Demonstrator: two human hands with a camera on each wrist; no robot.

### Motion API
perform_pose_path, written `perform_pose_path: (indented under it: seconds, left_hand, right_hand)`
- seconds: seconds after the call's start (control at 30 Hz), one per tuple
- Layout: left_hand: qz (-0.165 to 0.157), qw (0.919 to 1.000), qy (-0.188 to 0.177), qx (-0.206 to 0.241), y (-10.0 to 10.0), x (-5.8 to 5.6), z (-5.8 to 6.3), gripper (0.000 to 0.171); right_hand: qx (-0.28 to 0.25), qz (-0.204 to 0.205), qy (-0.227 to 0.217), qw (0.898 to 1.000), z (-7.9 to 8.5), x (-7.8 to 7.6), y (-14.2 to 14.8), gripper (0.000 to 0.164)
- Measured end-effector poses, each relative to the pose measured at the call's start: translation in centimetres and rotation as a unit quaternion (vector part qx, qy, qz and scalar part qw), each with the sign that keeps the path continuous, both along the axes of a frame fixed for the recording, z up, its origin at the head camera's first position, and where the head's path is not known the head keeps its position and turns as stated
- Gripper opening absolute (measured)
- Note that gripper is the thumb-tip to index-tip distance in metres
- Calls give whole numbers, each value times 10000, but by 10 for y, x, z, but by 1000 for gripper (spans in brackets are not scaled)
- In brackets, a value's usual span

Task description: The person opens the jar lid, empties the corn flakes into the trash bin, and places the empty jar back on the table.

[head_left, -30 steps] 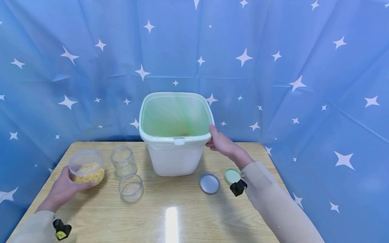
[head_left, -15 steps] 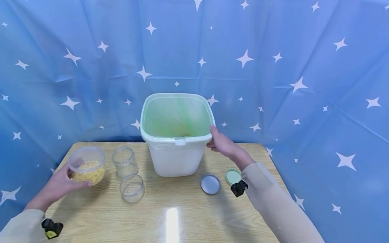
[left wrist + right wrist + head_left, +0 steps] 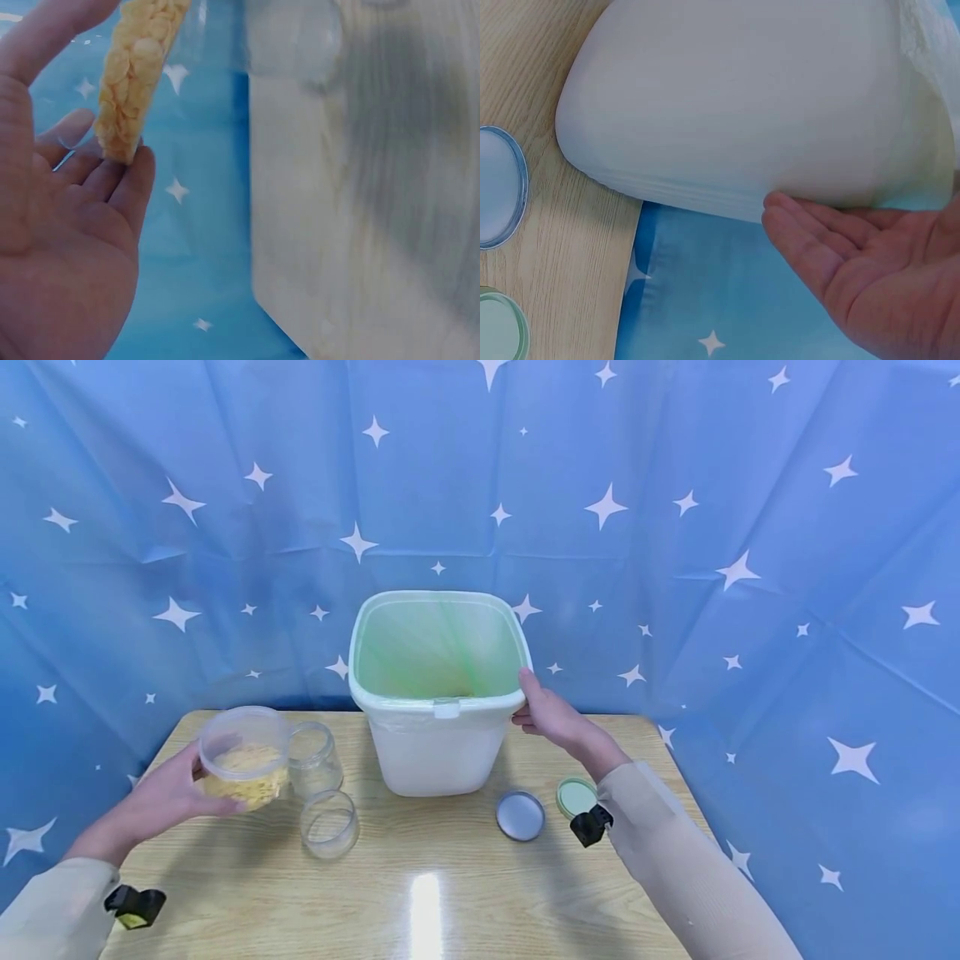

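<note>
Tub (image 3: 244,776), gripped by left hand (image 3: 169,795), hangs well apart from bin rim (image 3: 408,702) right hand (image 3: 553,715) grips.

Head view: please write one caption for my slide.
Left hand holds a tub of yellow flakes; right hand grips a white bin.

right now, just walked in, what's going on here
A person's left grip holds a clear tub of yellow flakes up over the left of the table. Their right grip holds the right rim of a white bin standing at the back. Two clear jars stand near the tub, and a grey lid and green lid lie front right of the bin.
</note>
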State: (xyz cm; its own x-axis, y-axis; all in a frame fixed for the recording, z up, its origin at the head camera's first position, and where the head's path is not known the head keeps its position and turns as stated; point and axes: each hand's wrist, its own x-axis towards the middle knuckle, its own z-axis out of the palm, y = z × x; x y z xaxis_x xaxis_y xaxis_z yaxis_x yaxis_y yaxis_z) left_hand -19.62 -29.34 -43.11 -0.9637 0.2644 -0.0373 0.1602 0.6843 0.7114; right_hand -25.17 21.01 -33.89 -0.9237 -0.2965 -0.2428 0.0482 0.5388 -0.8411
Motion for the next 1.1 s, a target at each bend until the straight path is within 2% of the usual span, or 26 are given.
perform_pose_path:
  seconds: [0.17,0.43,0.67,0.8,1.1]
  left_hand:
    - [-428,9988,142,187,18,0,8,99]
    - [-832,9960,145,295,44,5,16,94]
    - [-1050,9940,217,229,60,4,10,94]
    - [-1319,9900,333,362,71,4,8,96]
    - [-1620,9853,30,543,101,5,0,95]
  right_hand:
    - [24,-4,38,10000,0,0,0,79]
    - [58,42,73,9999,-2,-2,1,84]
    - [104,53,79,9999,-1,-2,2,86]
    - [69,37,53,10000,0,-1,2,86]
    - [-102,-2,166,9998,-3,-2,9,93]
